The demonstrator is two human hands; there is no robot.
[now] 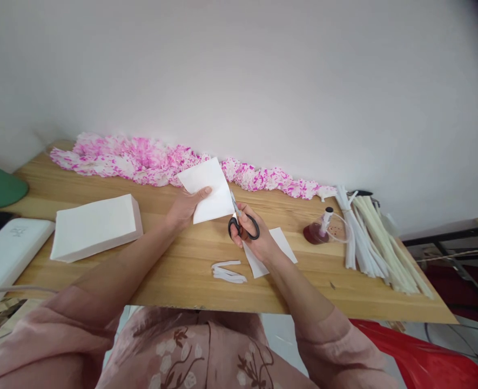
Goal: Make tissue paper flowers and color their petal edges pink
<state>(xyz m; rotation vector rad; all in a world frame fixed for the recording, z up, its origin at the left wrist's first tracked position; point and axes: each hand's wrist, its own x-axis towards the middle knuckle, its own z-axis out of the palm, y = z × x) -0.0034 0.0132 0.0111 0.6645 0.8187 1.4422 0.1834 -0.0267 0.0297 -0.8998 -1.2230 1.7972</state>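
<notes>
My left hand (188, 206) grips a white sheet of paper (211, 189) by its lower left side, thumb on top. In my right hand (258, 237) is a pair of scissors (251, 227) with black handles, its blades at the sheet's right edge. How far the blades are apart is hard to make out. Below my right hand a second white piece of paper (283, 246) lies on the table, partly covered by the hand and wrist. Several narrow white strips (228, 273) lie in a small heap near the table's front edge.
A thick white paper stack (95, 227) lies left on the wooden table (174, 270). Pink-and-white crinkled paper (137, 159) lines the wall. To the right are a bottle of dark red liquid (315, 232) and bundled white stems (360, 243); a white power bank (18, 254) lies far left.
</notes>
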